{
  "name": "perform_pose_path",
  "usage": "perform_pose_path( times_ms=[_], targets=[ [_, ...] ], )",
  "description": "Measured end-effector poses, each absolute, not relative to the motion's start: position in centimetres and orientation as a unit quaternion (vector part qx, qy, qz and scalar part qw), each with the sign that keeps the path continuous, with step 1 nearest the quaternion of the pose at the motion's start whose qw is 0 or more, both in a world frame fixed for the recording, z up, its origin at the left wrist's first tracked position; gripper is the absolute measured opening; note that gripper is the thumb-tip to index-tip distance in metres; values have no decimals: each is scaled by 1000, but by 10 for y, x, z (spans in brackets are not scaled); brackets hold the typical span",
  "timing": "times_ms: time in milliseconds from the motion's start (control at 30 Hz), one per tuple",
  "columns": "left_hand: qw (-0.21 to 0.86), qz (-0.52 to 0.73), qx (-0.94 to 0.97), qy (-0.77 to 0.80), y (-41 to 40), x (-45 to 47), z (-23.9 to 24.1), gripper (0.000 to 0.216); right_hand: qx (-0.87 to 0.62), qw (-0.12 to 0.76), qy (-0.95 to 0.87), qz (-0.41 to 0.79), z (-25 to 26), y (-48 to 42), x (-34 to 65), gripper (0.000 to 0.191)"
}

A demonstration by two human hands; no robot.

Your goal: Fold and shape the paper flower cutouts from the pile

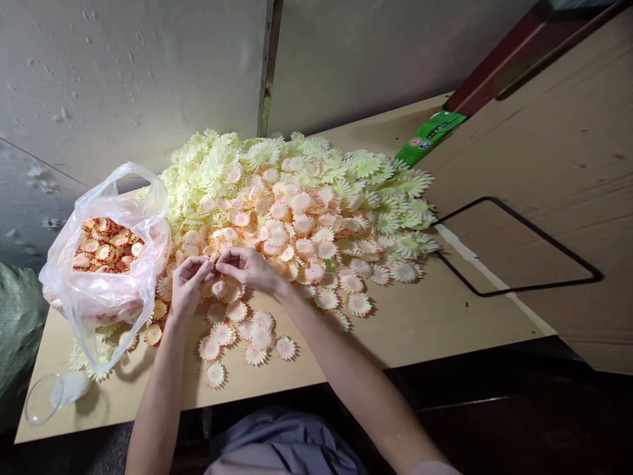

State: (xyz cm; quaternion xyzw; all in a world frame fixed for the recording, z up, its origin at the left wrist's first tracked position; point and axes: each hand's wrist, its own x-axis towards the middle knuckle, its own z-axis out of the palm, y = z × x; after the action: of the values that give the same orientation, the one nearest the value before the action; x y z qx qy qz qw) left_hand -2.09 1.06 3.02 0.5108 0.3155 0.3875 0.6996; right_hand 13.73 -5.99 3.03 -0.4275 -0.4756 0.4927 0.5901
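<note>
flowers (302,224) — pale pink and yellow-green, fringed — heaped on table (420,330)

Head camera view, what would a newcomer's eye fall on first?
Probably the big heap of pale green and pink flower pieces, sprawling across the middle of the table. Next, the left hand and right hand, fingertips close together at its near side. Then the open plastic bag on the left, holding red-and-yellow pieces.
</note>
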Motion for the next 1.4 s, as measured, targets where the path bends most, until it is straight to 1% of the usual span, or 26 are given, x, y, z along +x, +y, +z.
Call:
perform_pose_path(
  times_ms=[100, 167, 367, 467, 567, 833, 1067, 1267, 1400],
  targets=[
    [725, 396, 471, 309, 13, -22, 35, 25, -388, 587, -481, 523, 33, -62, 139, 20],
    [719, 404, 474, 309, 13, -23, 38, 26, -393, 582, -490, 517, 33, -63, 141, 21],
    [647, 410, 550, 332, 9, -20, 32, 23, -479, 540, -577, 383, 33, -62, 138, 31],
    [636, 399, 568, 337, 10, -20, 28, 22, -507, 535, -589, 331, 32, -60, 136, 30],
    [648, 392, 557, 340, 12, -21, 28, 20, -518, 532, -591, 315, 31, -59, 136, 27],
    [691, 395, 514, 321, 12, -21, 30, 19, -515, 534, -589, 320, 32, -60, 138, 17],
    [692, 388, 516, 323, 13, -20, 28, 26, -522, 510, -582, 358, 33, -60, 137, 17],
    [687, 370, 536, 323, 17, -24, 28, 23, -524, 497, -574, 386, 38, -62, 140, 15],
    [705, 372, 510, 323, 20, -28, 30, 23, -494, 507, -553, 440, 33, -62, 142, 14]
  ],
)
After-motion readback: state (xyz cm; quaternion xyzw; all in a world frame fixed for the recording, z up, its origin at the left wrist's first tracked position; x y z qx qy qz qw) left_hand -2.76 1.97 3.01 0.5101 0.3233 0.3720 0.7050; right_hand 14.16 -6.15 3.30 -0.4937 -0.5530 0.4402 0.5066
